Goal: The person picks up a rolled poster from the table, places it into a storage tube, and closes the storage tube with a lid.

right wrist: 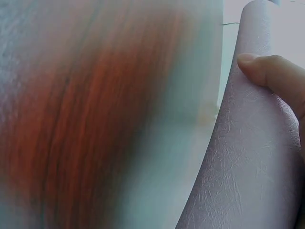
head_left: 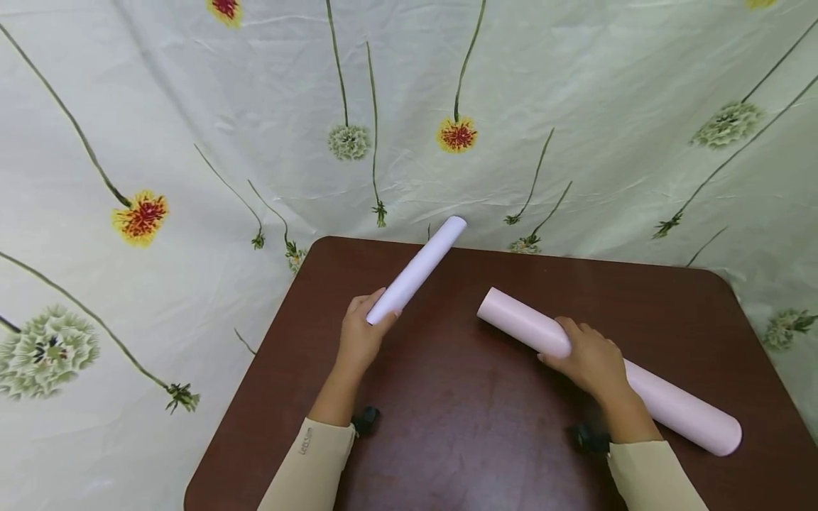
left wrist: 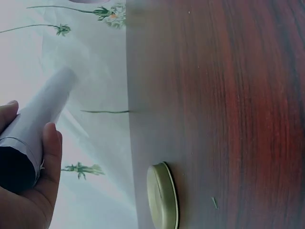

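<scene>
My left hand (head_left: 361, 330) grips the near end of a slim white paper roll (head_left: 422, 266), which slants up and away to the right over the table's back edge. In the left wrist view the open, hollow end of the white paper roll (left wrist: 33, 124) shows between thumb and fingers. Around the middle of a longer, thicker pink roll (head_left: 684, 404), my right hand (head_left: 591, 358) is curled. The right wrist view shows a creased, leather-like surface on the pink roll (right wrist: 243, 157), with the thumb (right wrist: 269, 71) lying along it. Whether the pink roll touches the table cannot be told.
A dark reddish-brown wooden table (head_left: 460, 433) with rounded corners lies under both hands. Behind it hangs a pale flowered curtain (head_left: 409, 92). A gold round lid (left wrist: 163, 196) lies on the tabletop in the left wrist view. Dark wrist devices (head_left: 366, 421) sit at both sleeves.
</scene>
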Demonstrator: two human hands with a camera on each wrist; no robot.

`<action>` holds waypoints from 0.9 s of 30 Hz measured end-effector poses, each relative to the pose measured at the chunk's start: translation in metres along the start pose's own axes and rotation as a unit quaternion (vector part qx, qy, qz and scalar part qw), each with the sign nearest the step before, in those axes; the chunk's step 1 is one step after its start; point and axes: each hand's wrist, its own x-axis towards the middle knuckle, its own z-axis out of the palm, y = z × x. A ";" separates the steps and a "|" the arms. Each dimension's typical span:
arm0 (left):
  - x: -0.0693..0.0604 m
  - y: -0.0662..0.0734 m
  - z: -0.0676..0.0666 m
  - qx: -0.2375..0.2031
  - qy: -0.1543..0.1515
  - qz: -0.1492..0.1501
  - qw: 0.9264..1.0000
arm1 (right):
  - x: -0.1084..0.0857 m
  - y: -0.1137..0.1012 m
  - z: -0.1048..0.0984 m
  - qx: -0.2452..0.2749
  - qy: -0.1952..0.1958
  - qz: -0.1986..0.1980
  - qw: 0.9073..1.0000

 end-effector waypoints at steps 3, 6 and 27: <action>0.000 0.000 -0.003 -0.013 0.003 -0.006 1.000 | -0.001 -0.001 -0.004 0.000 0.012 -0.002 1.000; -0.002 0.001 -0.006 -0.044 0.007 -0.016 0.999 | -0.002 -0.001 -0.007 0.002 0.022 -0.002 1.000; -0.006 0.008 -0.023 -0.161 -0.008 -0.092 0.983 | -0.011 0.011 -0.032 0.003 0.081 -0.047 0.996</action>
